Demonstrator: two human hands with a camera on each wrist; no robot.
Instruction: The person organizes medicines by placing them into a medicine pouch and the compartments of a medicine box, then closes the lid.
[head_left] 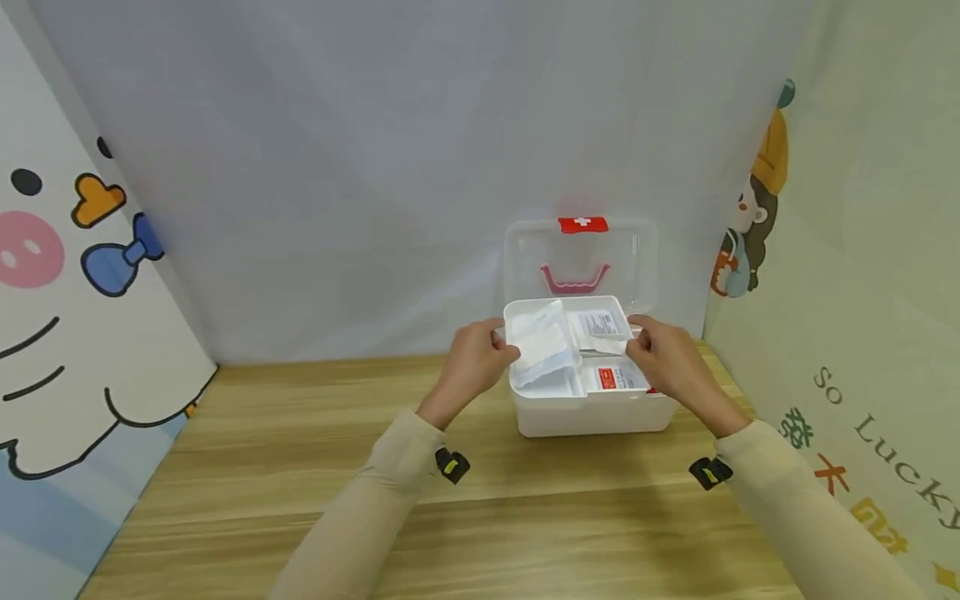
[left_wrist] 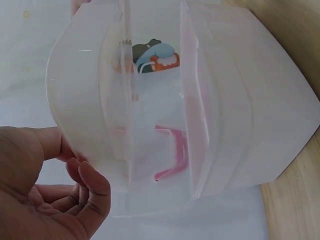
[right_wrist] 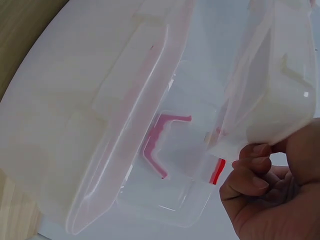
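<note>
A white compartment tray (head_left: 553, 386) is raised above the white first-aid box (head_left: 596, 419), with a gap between them in both wrist views. My left hand (head_left: 474, 357) pinches the tray's left end between thumb and fingers. At the opposite end my right hand (head_left: 667, 354) grips the rim; in the right wrist view its fingers (right_wrist: 250, 182) curl under the tray's edge. Inside the tray lie a white soft packet (head_left: 536, 342), a printed white packet (head_left: 598, 322) and a packet with a red label (head_left: 617, 377). The box's interior is mostly hidden.
The clear lid (head_left: 525, 258) stands open behind the box, with a pink handle (head_left: 576, 287) and a red latch (head_left: 583, 224) bearing a white cross. Beneath is a wooden table (head_left: 315, 467). A pale curtain (head_left: 375, 167) hangs behind, and printed panels flank both sides.
</note>
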